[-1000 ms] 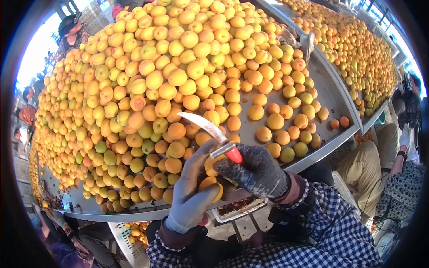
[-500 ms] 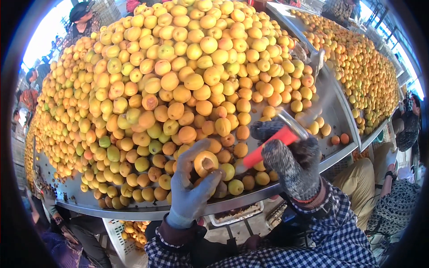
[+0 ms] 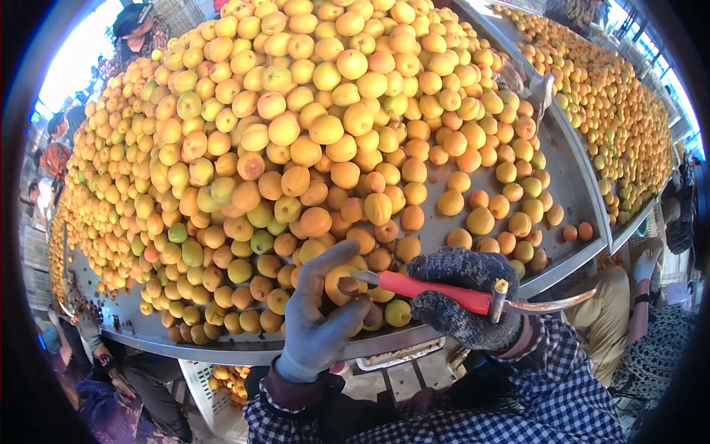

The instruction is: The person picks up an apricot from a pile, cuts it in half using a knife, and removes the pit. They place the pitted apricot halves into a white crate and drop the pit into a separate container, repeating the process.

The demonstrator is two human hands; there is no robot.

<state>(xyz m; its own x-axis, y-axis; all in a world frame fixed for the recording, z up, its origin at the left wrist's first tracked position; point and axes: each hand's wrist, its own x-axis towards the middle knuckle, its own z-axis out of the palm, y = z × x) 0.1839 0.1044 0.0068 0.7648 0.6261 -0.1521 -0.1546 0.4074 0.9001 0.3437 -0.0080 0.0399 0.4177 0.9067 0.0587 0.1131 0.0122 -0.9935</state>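
My left hand [image 3: 310, 329], in a grey-blue glove, grips a cut apricot [image 3: 335, 287] between thumb and fingers. A brown stone [image 3: 349, 286] shows at the apricot's opening. Wrapped in a dark knitted glove, my right hand [image 3: 466, 325] holds a red-handled pitting tool [image 3: 433, 290]. Its narrow metal tip points left and meets the stone, or lies just in front of it. From the handle's other end a curved blade [image 3: 555, 303] sticks out to the right. Just beyond both hands rises a large heap of yellow-orange apricots [image 3: 285, 129].
The heap lies on a metal table with a raised front edge [image 3: 244, 354]. A second apricot-covered table [image 3: 617, 126] stands at the right. Below the front edge is a white crate [image 3: 203, 392] with apricot pieces. Other people sit at the left, right and far left.
My right hand has turned the tool over, so its narrow tip now points at the apricot and the curved blade faces right. The left hand keeps its grip on the apricot.
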